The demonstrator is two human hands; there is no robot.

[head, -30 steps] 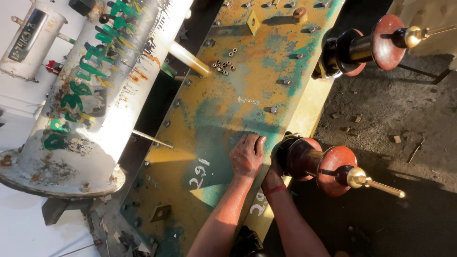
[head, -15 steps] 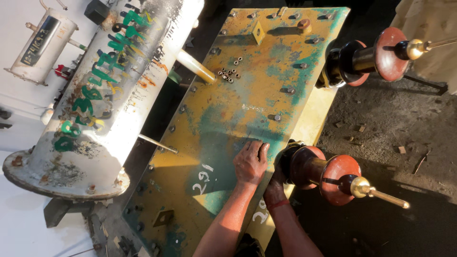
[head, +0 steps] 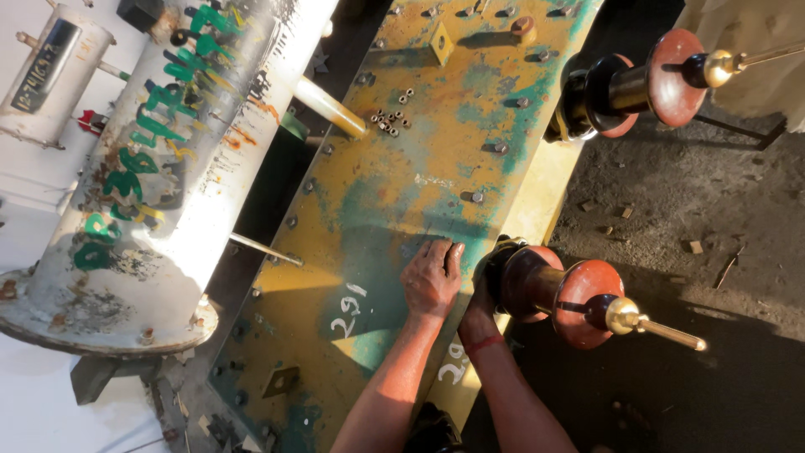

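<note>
A white cylindrical tank [head: 159, 168] (green paint marks) lies beside loose nuts [head: 390, 122], above dirt ground [head: 671, 218].

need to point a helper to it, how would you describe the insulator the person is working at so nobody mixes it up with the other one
Find the rusty yellow and green metal cover plate. Two dark red insulators with brass tips stick off its right edge; take the lower insulator. Unlike the upper insulator, it has the right hand at its base.
</note>
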